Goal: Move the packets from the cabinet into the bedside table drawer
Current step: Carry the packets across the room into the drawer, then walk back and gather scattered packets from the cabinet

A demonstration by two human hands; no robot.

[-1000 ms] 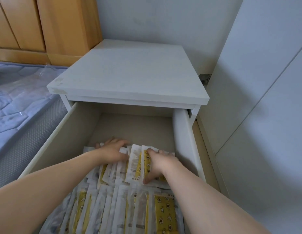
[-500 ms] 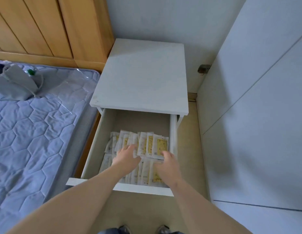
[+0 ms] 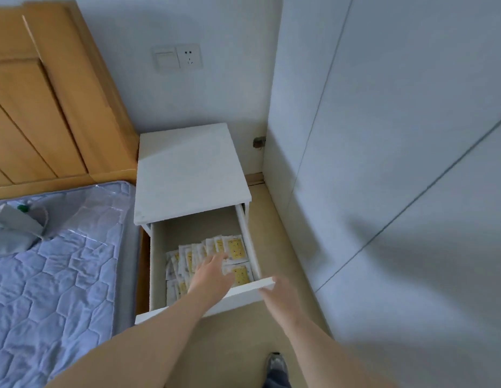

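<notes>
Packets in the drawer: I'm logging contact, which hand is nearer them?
Left. The left hand is over the packets inside the drawer; the right hand is outside, at its front corner.

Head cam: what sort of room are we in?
Most likely a bedroom: a lavender quilted mattress lies against an orange-brown wooden headboard, and beside it stands a white bedside table whose open drawer holds yellow-and-white packets.
</notes>
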